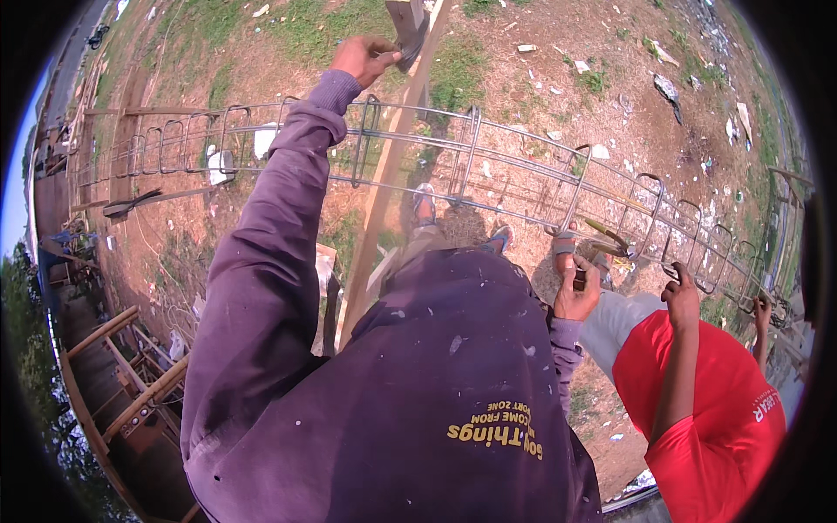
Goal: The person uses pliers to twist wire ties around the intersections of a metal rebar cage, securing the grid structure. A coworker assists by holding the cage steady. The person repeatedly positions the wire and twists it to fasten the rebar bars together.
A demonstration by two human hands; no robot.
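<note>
A long rebar cage (pixel 475 157) of thin bars and square stirrups runs across the view in front of me. My left hand (pixel 364 61) reaches over it to the top of a wooden post (pixel 407 22). Its fingers are pinched at a dark bundle of thin wires (pixel 412 50) against the wood. Close to my body, my right hand (pixel 577 292) is closed around a small dark thing, mostly hidden by the fingers. Just beyond that hand, a tool with yellowish handles (pixel 609 237), perhaps pincers, lies at the cage's bars.
At the right, a co-worker in a red shirt (pixel 697 392) has hands at the cage. A wooden plank (pixel 379 205) slants beneath the bars. More dark wires (pixel 131 202) hang on a timber at the left. Litter dots the grass and dirt; a timber structure (pixel 131 375) stands lower left.
</note>
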